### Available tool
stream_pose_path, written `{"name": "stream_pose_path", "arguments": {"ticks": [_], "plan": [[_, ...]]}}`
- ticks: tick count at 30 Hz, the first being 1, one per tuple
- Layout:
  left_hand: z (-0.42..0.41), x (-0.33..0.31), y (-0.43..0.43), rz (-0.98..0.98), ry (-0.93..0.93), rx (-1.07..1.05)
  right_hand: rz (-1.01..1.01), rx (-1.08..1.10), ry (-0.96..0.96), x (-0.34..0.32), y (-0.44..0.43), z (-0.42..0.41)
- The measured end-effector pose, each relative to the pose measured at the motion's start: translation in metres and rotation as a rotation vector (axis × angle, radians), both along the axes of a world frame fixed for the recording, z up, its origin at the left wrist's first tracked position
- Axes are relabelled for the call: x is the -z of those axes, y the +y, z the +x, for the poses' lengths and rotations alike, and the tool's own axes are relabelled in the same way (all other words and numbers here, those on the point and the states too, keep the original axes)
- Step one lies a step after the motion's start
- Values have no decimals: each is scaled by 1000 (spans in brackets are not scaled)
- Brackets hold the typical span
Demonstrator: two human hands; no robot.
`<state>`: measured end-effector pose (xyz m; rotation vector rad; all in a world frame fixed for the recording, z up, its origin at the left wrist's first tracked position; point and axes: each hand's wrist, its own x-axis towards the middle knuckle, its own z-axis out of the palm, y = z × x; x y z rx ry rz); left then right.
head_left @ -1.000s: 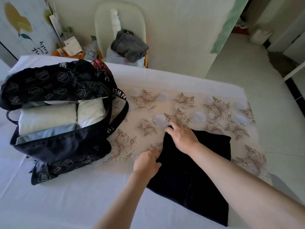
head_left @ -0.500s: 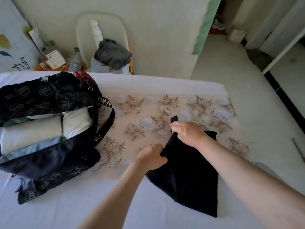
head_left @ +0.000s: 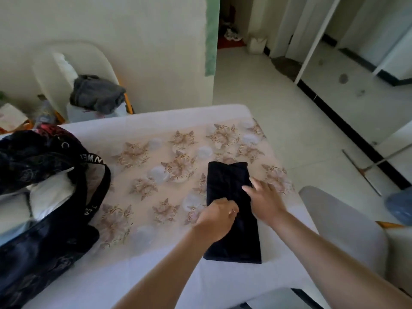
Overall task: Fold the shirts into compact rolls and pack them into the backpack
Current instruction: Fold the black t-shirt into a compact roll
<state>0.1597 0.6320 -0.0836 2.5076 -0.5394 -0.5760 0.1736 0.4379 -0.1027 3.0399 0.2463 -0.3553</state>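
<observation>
Two hands on one garment. Head view: my left hand [head_left: 217, 217] has its fingers curled, pinching the left edge of the black cloth shirt [head_left: 227, 181], folded to a long strip. My right hand [head_left: 266, 202] has its fingers straight, resting on its right edge, gripping nothing. The shirt lies near the table's right corner, well apart from the open black patterned fabric backpack [head_left: 44, 230].

Risk, my judgement: a slack first turn lets the folds splay, or the strip slides on the glossy floral table cover [head_left: 133, 152].

Room: pale tiled floor [head_left: 278, 97]; white plastic chair [head_left: 98, 59] bearing grey crumpled clothing [head_left: 98, 92].

left hand [head_left: 215, 219]: bare | left forearm [head_left: 167, 264]: bare to the frame edge | right hand [head_left: 265, 204]: bare | right forearm [head_left: 334, 253]: bare likewise
</observation>
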Motion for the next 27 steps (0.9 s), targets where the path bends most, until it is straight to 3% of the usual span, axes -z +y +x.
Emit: {"name": "stream_pose_path", "arguments": {"ticks": [2, 6, 11, 14, 17, 24, 27], "plan": [[-14, 25, 3, 120, -215, 109, 158, -22, -42, 14, 10, -15], [-39, 68, 31, 297, -191, 242, 129, -27, 141, 36, 19, -38], [-53, 76, 52, 233, -246, 267, 90, -8, 44, 46, 28, -49], [-55, 73, 56, 152, -298, 266, 210, -53, -179, 48, 38, -62], [-62, 78, 62, 56, -422, 267, 321, -113, -245, 49, 42, -85], [-68, 73, 52, 17, -519, 210, 218, -164, 36, 46, 25, -120], [-57, 40, 42, 103, -329, 182, 357, -61, 71, 33, 25, -115]]}}
